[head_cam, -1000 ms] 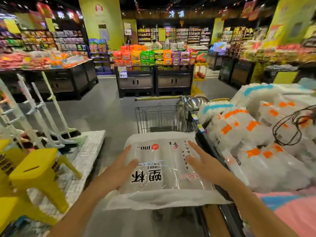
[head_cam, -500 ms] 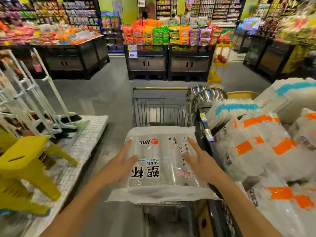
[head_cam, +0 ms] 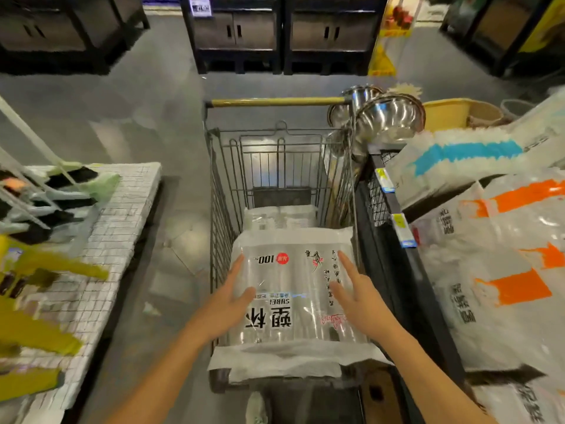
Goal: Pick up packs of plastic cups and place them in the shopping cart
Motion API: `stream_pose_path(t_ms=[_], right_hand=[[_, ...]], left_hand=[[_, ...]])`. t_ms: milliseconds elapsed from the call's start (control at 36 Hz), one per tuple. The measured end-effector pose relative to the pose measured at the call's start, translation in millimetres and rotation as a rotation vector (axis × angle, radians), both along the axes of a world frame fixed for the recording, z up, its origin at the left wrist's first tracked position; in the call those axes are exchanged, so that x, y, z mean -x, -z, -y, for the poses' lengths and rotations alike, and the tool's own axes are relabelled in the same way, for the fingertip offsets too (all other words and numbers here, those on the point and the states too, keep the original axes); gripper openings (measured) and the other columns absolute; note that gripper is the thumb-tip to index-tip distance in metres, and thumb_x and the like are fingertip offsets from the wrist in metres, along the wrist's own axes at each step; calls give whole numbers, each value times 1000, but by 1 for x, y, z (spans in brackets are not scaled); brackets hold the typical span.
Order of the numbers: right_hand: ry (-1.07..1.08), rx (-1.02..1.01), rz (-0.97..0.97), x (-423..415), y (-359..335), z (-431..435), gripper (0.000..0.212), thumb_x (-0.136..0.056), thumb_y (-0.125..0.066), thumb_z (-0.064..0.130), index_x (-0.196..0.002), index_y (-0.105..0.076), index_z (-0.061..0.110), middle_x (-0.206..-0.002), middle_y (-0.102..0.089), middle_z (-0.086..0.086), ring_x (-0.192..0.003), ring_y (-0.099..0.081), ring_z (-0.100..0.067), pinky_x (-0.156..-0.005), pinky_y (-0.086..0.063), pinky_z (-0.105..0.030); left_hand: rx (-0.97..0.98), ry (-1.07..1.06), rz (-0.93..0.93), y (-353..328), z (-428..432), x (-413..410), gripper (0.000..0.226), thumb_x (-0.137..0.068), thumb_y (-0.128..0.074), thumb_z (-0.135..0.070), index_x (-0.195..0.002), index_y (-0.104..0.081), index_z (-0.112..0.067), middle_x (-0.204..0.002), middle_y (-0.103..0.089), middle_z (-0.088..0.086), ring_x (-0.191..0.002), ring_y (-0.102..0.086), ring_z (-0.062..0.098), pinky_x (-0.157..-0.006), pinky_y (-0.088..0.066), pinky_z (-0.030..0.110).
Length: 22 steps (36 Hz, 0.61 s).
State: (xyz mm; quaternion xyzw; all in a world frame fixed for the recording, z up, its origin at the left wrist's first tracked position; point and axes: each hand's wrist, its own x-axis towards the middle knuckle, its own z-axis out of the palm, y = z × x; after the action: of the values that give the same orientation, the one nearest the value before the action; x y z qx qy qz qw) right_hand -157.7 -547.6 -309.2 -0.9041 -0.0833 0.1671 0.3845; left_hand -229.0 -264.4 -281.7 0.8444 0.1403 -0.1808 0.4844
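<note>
A clear plastic pack of cups with black lettering lies over the near end of a wire shopping cart. My left hand lies flat on the pack's left side, fingers straight. My right hand lies flat on its right side, fingers spread. Another similar pack sits deeper inside the cart. The cart's yellow handle bar is at the far end.
A black shelf edge with price tags runs along the cart's right, stacked with white packs marked orange and blue. Steel bowls hang beyond. Left stand a white grid platform, yellow stools and brushes. Dark display cabinets stand ahead.
The view has tilted down and the pack has come lower, onto the cart's near end. Both hands stay flat on its sides.
</note>
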Motion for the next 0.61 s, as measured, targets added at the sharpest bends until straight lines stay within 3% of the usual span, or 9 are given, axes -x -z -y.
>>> stream_pose_path(t_ms=[83, 167, 194, 250, 333, 389, 472, 556, 611], right_hand=[[12, -11, -41, -13, 30, -6, 67, -97, -45, 51, -147, -2, 62, -126, -48, 1, -116, -49, -19, -100, -43, -38], [36, 10, -108, -24, 60, -8, 68, -100, -47, 43, -153, -5, 51, -149, -36, -1, -140, -31, -17, -112, -31, -35], [38, 14, -127, -26, 68, -9, 67, -101, -47, 41, -153, -5, 49, -150, -34, -1, -142, -28, -16, -111, -28, -32], [29, -7, -160, -28, 84, -10, 66, -103, -44, 39, -152, -2, 49, -151, -30, 1, -144, -21, -15, -113, -23, -32], [12, -23, -242, -30, 112, -14, 64, -104, -41, 39, -152, 1, 48, -155, -25, 1, -146, -16, -13, -117, -19, -37], [30, -30, -319, -27, 128, -17, 62, -101, -43, 46, -146, -2, 59, -156, -22, -1, -144, -22, -17, -119, -20, -39], [93, -103, -421, -15, 143, -19, 53, -87, -36, 77, -131, -7, 81, -159, -11, 12, -147, -22, -17, -120, -22, -53], [67, -42, -443, -10, 157, -22, 60, -101, -33, 55, -143, 8, 66, -161, 5, 22, -151, 0, -15, -121, -10, -54], [62, 9, -432, -14, 164, -28, 59, -103, -30, 48, -145, 10, 60, -159, 11, 24, -152, 6, -18, -121, -9, -54]], left_hand=[[31, 7, -10, 37, -1, -21, 72, -101, -48, -36, -152, 2, -49, -152, -4, -30, -141, -13, 0, -115, -17, 31], [28, -7, -57, 69, 2, -35, 74, -101, -48, -32, -152, 2, -48, -150, -28, -22, -115, -44, -7, -96, -36, 16], [21, -21, -67, 79, 4, -38, 74, -101, -49, -31, -153, 2, -47, -152, -24, -22, -115, -43, -9, -97, -35, 15], [24, -41, -96, 100, 4, -41, 75, -101, -50, -30, -152, 2, -50, -155, -18, -23, -131, -31, -5, -108, -28, 23], [4, -37, -112, 131, 3, -40, 75, -100, -50, -32, -148, 4, -56, -142, -34, -18, -116, -43, -7, -98, -36, 20], [-15, -33, -126, 148, 5, -36, 75, -101, -48, -32, -149, 6, -54, -157, -11, -26, -137, -25, -2, -115, -23, 30], [-55, -44, -153, 171, 9, -28, 79, -101, -47, -30, -140, 11, -68, -154, 8, -32, -142, -10, 2, -120, -16, 41], [-111, -69, -203, 187, 11, -26, 81, -101, -47, -29, -139, 13, -68, -154, 1, -27, -146, -15, 11, -119, -21, 48], [-127, -67, -203, 193, 13, -29, 81, -102, -45, -28, -142, 15, -63, -154, -9, -23, -136, -33, 11, -111, -32, 38]])
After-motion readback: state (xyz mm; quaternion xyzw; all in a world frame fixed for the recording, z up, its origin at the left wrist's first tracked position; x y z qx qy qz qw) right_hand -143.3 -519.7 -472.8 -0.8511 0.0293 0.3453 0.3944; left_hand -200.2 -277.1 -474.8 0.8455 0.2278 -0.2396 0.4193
